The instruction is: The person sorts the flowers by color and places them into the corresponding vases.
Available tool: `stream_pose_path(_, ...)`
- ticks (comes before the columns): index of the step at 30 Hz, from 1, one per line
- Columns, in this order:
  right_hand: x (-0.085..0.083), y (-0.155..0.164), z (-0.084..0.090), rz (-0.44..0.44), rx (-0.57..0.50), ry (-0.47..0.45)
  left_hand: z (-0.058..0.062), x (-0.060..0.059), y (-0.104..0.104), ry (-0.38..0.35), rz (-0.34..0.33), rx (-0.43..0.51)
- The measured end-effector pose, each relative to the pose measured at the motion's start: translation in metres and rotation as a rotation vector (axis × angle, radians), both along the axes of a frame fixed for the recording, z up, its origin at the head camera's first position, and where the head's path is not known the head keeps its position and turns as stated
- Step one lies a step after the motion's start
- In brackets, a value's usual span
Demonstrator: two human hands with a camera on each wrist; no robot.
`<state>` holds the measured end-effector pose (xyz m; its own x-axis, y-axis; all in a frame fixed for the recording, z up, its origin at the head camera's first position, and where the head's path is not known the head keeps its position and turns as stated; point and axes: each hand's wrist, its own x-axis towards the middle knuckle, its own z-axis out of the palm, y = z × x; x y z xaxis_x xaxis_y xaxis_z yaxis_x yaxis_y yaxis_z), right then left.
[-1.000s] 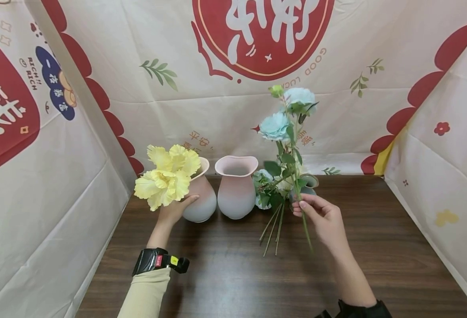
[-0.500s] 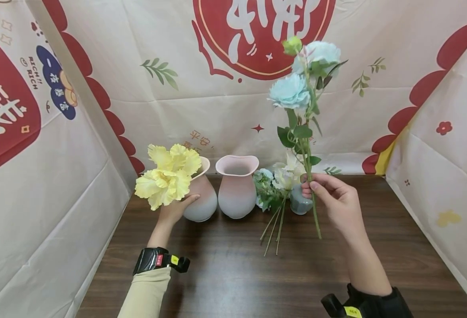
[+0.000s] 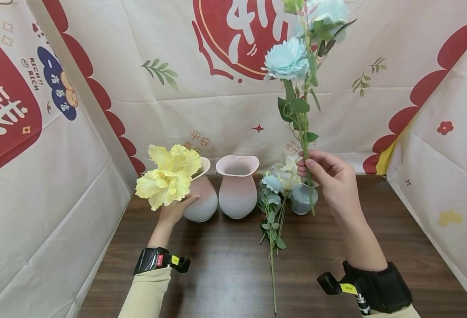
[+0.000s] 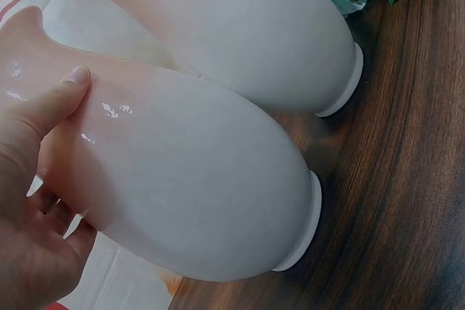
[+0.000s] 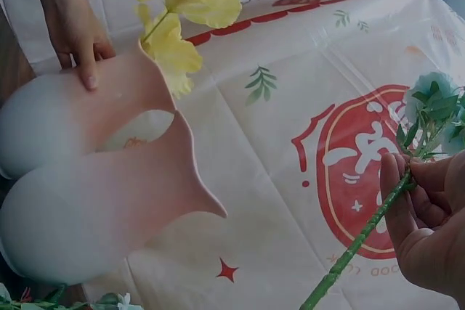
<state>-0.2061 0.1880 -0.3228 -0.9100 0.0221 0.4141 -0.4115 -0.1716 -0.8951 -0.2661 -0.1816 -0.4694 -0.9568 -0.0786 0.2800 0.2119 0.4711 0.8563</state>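
My left hand (image 3: 172, 212) grips the left pink-to-white vase (image 3: 202, 204), thumb on its side and fingers round the neck in the left wrist view. Yellow ruffled flowers (image 3: 168, 177) stand in that vase, leaning left over the hand. My right hand (image 3: 332, 179) pinches the green stem (image 5: 356, 243) of a light-blue artificial flower (image 3: 288, 59) between thumb and fingertips. Held upright, it has two big blooms and a green bud, and its top leaves the head view. The stem's lower end overlaps a small grey-blue vase (image 3: 301, 201).
A second pink-to-white vase (image 3: 238, 201) stands beside the gripped one, its mouth showing no flowers. White flowers (image 3: 286, 176) and a smaller blue flower spray (image 3: 272, 183) lie to its right, the spray's long stem reaching toward the table's front. Patterned cloth (image 3: 169, 115) walls the table (image 3: 225, 274).
My right hand has lifted the light-blue flower, first up and right, then further up and slightly left. The smaller blue spray has shifted, its stem now pointing forward. The left hand stays put.
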Motion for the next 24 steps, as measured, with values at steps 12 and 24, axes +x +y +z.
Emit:
stream_pose_path(12,-0.021,-0.024,0.012,0.053,-0.054,0.083,0.002,0.002,0.001,0.046,-0.012,-0.030)
stream_pose_path(24,-0.040,-0.047,0.011,0.014,-0.057,0.105,0.002,0.001,0.001,0.033,-0.012,-0.035)
